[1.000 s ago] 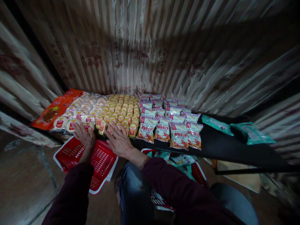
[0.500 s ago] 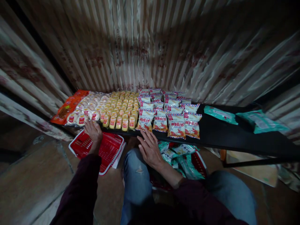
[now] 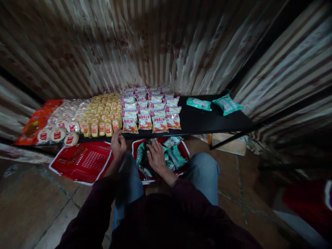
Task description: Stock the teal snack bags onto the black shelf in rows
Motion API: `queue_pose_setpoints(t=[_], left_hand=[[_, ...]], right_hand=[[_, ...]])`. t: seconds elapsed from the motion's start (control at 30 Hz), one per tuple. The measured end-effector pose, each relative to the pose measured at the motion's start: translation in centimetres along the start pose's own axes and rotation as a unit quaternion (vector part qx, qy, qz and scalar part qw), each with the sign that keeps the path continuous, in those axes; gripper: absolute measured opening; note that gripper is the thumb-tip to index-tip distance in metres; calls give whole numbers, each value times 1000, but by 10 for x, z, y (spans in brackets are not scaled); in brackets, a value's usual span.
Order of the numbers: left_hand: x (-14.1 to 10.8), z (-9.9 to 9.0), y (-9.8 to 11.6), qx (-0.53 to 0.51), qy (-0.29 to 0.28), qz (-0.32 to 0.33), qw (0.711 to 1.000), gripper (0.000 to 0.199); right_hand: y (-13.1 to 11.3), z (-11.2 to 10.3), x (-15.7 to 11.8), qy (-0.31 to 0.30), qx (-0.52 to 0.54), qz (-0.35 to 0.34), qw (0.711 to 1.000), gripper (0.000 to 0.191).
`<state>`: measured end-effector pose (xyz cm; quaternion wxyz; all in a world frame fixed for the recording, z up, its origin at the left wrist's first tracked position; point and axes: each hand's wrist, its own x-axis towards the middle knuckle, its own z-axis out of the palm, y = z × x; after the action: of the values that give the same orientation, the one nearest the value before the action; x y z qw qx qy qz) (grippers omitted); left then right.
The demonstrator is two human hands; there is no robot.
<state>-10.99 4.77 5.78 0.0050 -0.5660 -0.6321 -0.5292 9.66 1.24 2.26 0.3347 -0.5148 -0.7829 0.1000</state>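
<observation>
Green packets [image 3: 177, 155] lie heaped in a red basket [image 3: 134, 148] below the worktop [image 3: 197, 125], looking light, soft and slippery, best pinched at a sealed end. My right hand [image 3: 157, 158] reaches palm-down over them, grip released; my left hand [image 3: 118, 147] curls by the worktop's front edge, its hold impossible to tell.

This looks like a small shop or stall corner: packaged snacks stand in close rows along a narrow black surface [image 3: 218, 119], with orange packages [image 3: 32, 126] towards ten o'clock, white snack bags [image 3: 159, 121] near twelve and green packets [image 3: 199, 103] towards one. Red plastic shopping-style baskets, one at nine o'clock [image 3: 88, 160] and one near the centre, sit below. Striped, patterned cloth [image 3: 155, 45] hangs behind, and the floor [image 3: 38, 197] is tiled.
</observation>
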Motion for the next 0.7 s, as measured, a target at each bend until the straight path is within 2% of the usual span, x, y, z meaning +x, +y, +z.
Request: queue_pose_setpoints(t=[0.07,0.17,0.23,0.3,0.4,0.5,0.6,0.7], left_hand=[[-38,26,15,-32,-99,-18,994,30],[-94,54,20,-16,-231,-57,971,30],[-122,64,15,20,-264,-71,962,38],[-141,69,9,32,-271,-75,959,46],[-151,72,1,22,-288,-72,955,53],[-151,75,-1,16,-301,-67,951,56],[-144,82,0,16,-280,-73,957,59],[-130,91,0,12,-266,-87,960,61]], right_hand=[[10,-3,-7,-9,-12,24,1000,35],[24,-4,-20,-31,-28,63,997,37],[33,-2,-30,-47,-31,96,994,39],[41,3,-38,-61,-27,127,990,41],[51,11,-47,-77,-8,167,983,45],[61,20,-56,-104,22,183,977,47],[69,27,-60,-111,43,186,975,49],[76,31,-55,-87,65,178,978,52]])
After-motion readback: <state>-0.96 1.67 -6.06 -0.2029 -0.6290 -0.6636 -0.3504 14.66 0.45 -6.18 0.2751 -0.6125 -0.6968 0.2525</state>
